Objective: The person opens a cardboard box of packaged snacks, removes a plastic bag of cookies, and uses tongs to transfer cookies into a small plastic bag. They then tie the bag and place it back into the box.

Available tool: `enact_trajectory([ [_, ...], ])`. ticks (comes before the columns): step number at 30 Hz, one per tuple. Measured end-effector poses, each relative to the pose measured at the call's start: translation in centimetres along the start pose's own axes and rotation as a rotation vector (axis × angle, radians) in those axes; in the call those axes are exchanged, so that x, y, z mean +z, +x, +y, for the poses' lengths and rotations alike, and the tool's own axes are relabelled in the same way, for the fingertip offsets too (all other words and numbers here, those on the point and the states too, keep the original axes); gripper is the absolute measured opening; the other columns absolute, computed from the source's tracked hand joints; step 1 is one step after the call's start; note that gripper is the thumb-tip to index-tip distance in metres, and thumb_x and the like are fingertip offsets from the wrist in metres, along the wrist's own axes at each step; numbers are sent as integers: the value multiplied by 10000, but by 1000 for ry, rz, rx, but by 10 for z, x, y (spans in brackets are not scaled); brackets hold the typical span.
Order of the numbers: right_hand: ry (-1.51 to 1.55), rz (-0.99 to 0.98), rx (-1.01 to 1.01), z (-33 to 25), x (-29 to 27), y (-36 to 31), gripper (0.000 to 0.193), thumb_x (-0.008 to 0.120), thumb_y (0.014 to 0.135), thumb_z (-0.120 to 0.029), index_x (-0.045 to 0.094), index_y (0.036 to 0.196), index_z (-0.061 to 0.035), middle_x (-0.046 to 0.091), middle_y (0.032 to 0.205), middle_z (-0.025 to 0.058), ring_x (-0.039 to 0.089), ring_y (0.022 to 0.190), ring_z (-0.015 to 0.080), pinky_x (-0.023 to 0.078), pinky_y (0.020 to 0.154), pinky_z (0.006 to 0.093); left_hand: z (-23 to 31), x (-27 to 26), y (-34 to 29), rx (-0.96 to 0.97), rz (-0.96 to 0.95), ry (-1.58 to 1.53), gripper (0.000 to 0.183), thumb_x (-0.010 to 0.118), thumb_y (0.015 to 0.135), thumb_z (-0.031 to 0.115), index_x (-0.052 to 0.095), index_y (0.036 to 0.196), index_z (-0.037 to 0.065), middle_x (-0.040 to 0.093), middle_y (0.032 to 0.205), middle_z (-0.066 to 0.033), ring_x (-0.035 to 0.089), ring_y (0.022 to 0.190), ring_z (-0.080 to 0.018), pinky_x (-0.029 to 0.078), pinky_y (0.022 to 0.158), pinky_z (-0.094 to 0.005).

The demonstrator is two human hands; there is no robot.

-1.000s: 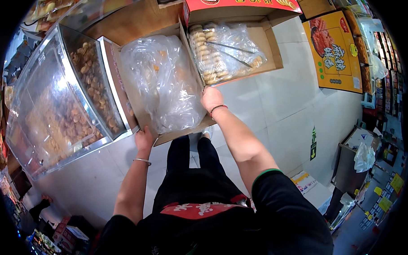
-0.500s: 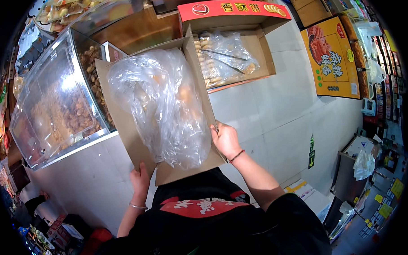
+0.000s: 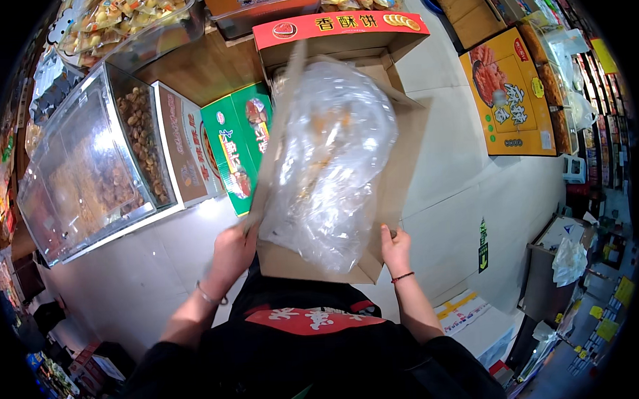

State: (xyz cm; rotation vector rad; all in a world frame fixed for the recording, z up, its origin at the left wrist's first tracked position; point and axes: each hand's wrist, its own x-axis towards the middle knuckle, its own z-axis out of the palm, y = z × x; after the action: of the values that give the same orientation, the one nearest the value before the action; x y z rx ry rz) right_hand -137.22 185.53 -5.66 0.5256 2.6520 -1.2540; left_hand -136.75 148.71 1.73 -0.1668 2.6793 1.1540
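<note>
An open brown cardboard box (image 3: 315,267) hangs in front of my body, slightly blurred. Inside it a crumpled clear plastic bag (image 3: 333,178) covers some orange-tan contents too unclear to name. My left hand (image 3: 233,257) is closed on the near left side of the box. On the near right edge my right hand (image 3: 396,252) grips the cardboard, thumb on top. Just beyond stands a display box with a red header (image 3: 341,23); the carried box hides most of its inside.
To the left is a clear-lidded bin (image 3: 86,172) of brown nut-like goods. Beside it lies a green printed box (image 3: 228,153). A yellow printed carton (image 3: 507,94) stands right. Wrapped snacks fill a tub (image 3: 180,28) at the far left. A white box (image 3: 471,314) sits on the tiled floor.
Both hands have carried the cardboard box to the right, and it now tilts the other way. The green box has come into view on its left. The display box is more covered.
</note>
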Motion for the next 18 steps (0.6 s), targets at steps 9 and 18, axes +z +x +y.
enact_trajectory([
  [9,101,230,111,30,-39,88,291,631,888,-192,611,777,77,629,693,88,547,633,121,465,595,321,70,52,172,264,-71,298,227,552,864,169,639,762,-14,649,804,-244,642,805,-408,505,708,-499],
  [18,51,4,341,69,-35,196,213,651,882,-196,642,906,16,652,785,75,571,656,140,455,597,289,49,143,186,257,33,265,549,501,805,28,407,1337,-68,666,808,-230,663,665,-375,538,573,-452],
])
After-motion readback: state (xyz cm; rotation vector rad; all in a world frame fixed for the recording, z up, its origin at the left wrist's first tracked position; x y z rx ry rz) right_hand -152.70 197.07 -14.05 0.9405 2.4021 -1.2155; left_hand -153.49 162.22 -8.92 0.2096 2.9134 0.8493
